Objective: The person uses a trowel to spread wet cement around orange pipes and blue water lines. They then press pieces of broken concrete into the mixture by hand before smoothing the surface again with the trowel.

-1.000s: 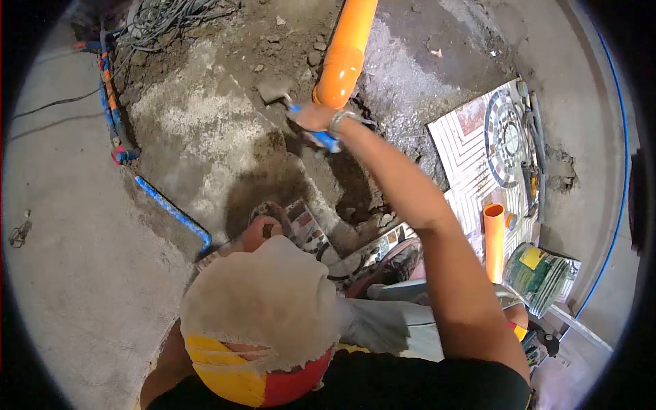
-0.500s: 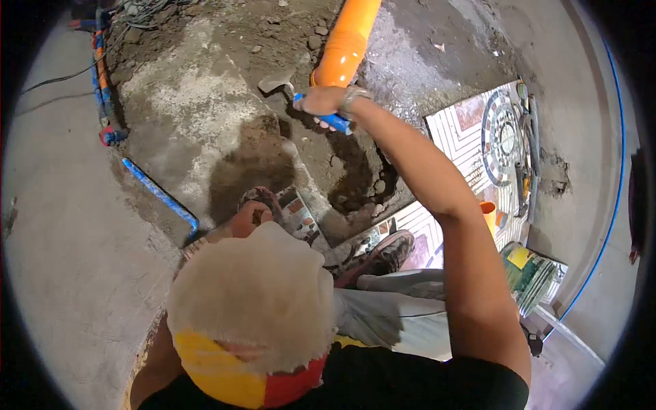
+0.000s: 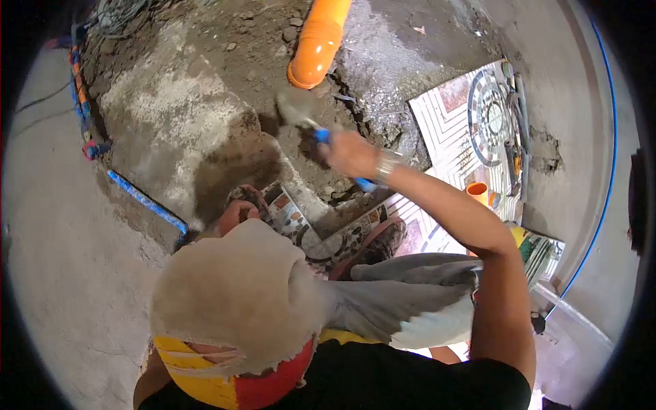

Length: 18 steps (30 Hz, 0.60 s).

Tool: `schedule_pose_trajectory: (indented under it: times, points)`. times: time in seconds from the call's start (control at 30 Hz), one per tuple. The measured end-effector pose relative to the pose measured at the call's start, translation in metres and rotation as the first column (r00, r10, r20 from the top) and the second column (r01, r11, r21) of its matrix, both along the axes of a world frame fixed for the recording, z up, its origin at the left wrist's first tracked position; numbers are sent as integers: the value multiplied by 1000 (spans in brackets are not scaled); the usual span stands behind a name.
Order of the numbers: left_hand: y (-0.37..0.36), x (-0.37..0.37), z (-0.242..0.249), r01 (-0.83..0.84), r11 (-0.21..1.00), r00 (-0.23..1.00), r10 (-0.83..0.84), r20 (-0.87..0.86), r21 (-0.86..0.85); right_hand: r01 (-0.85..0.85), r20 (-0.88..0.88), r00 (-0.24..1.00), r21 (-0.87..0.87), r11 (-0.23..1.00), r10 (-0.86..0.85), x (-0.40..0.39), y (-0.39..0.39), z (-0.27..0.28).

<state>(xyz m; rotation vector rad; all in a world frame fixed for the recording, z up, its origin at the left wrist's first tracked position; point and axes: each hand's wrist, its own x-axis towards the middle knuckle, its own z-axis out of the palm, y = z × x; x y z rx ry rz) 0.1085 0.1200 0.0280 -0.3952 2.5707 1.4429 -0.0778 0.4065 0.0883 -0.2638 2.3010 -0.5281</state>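
My right hand [image 3: 350, 156] is closed round the blue handle of a trowel [image 3: 301, 113]. The trowel's blade is blurred and lies over loose soil in a dug hole [image 3: 311, 154], below the open end of an orange pipe [image 3: 316, 58]. A metal-banded watch [image 3: 387, 166] is on that wrist. My left hand [image 3: 238, 214] is curled closed beside my shoe [image 3: 251, 199]. The cap hides part of that hand, and I cannot make out what it holds, if anything.
Patterned tiles [image 3: 458, 102] lie to the right, with an orange pipe piece [image 3: 478, 191] and hand tools on them. A green bucket [image 3: 540, 253] stands nearby. A bent blue conduit [image 3: 147, 201] sticks up at left. A blue hose [image 3: 610, 137] runs along the far right.
My right hand has moved down and right with the trowel, away from the orange pipe's end and over the hole. The whole view has shifted slightly. My left hand stays by the shoe.
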Motion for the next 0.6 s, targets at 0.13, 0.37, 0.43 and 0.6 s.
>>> schedule_pose_trajectory:
  times: [0.13, 0.37, 0.43, 0.6]
  points:
    - [1, -3, -1, 22, 1000, 1000, -22, 2, -1, -167, -264, 957, -161, 973, 121, -33, -66, -92]
    - [-2, -8, 9, 31, 1000, 999, -31, 31, 2, 124, 62, 990, 98, 987, -130, 23, 14, -48]
    - [-3, -8, 9, 35, 999, 999, -35, 29, 4, -14, 62, 998, 268, 963, -2, 32, 45, -25]
    - [-2, -6, 8, 27, 1000, 999, -27, 44, 5, -177, -84, 975, 283, 943, 208, 29, 63, -7]
